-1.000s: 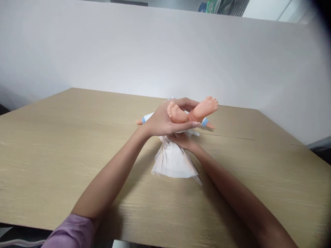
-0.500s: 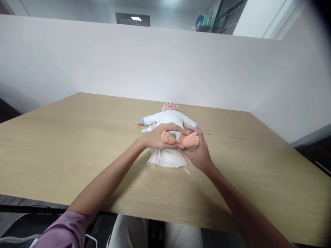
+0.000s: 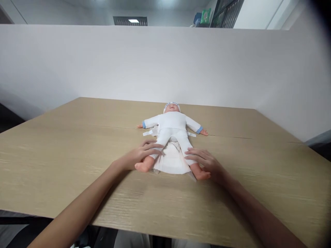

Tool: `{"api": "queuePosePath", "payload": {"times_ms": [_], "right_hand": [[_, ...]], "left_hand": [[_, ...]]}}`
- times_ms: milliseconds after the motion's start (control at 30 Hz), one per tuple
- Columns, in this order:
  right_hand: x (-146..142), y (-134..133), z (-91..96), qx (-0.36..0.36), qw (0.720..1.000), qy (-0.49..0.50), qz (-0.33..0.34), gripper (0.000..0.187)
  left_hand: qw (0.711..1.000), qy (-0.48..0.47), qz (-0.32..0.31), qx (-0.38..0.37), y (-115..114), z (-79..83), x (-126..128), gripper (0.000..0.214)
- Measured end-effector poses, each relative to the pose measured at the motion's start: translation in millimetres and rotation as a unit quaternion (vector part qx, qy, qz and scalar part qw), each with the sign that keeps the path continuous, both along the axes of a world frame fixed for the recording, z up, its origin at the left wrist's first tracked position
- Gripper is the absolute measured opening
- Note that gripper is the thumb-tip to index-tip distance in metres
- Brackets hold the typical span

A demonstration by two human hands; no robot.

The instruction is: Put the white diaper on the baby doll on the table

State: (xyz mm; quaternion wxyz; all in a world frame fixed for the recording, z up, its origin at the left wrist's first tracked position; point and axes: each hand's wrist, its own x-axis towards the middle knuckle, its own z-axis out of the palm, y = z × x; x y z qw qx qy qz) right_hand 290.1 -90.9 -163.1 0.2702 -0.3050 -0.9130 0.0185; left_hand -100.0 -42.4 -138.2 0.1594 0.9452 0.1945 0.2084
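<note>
A baby doll (image 3: 172, 120) in a white outfit with blue cuffs lies face up, its head at the far end and its legs spread towards me. Beneath its hips and between its legs is an unfolded white diaper (image 3: 172, 162), with a tab sticking out on each side. My left hand (image 3: 139, 155) rests against the doll's leg on the left, fingers stretched across the thigh and knee. On the other leg lies my right hand (image 3: 207, 162), its fingers also extended and a little apart. Both bare feet of the doll show beside my hands.
The doll is on a wide wooden table (image 3: 77, 148) with a seam running across it. A white partition (image 3: 129, 62) stands behind the table. Beyond it, a green package (image 3: 206, 16) shows at the upper right.
The doll's legs, which were raised and held together between my hands, are now lowered and spread on the table. My hands have moved apart, one to each leg.
</note>
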Motion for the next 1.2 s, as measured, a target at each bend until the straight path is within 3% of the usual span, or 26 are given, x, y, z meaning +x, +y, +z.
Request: {"api": "queuePosePath", "payload": {"times_ms": [333, 733, 967, 1033, 1100, 1200], "right_hand": [[1.2, -0.5, 1.4, -0.037, 0.999, 0.005, 0.001, 0.040], [-0.8, -0.7, 6.3, -0.065, 0.998, 0.023, 0.013, 0.035], [3.4, 2.1, 8.3, -0.154, 0.984, 0.083, 0.022, 0.039], [-2.4, -4.1, 12.2, -0.146, 0.987, 0.063, -0.010, 0.036], [-13.5, -14.8, 15.5, -0.117, 0.992, 0.030, -0.043, 0.050], [-35.0, -32.7, 17.6, -0.075, 0.993, -0.019, -0.087, 0.077]], "left_hand": [[0.999, 0.035, -0.015, -0.025, -4.3, 9.0, -1.5, 0.079], [0.999, 0.016, -0.014, -0.041, -5.2, 5.8, 0.4, 0.053], [0.990, 0.008, 0.078, -0.116, -23.3, 25.9, 14.1, 0.033], [0.987, 0.004, 0.119, -0.109, -31.5, 24.3, 23.8, 0.045], [0.984, 0.006, 0.160, -0.081, -39.1, 18.4, 34.5, 0.063], [0.979, 0.020, 0.200, -0.033, -46.5, 7.9, 46.7, 0.053]]}}
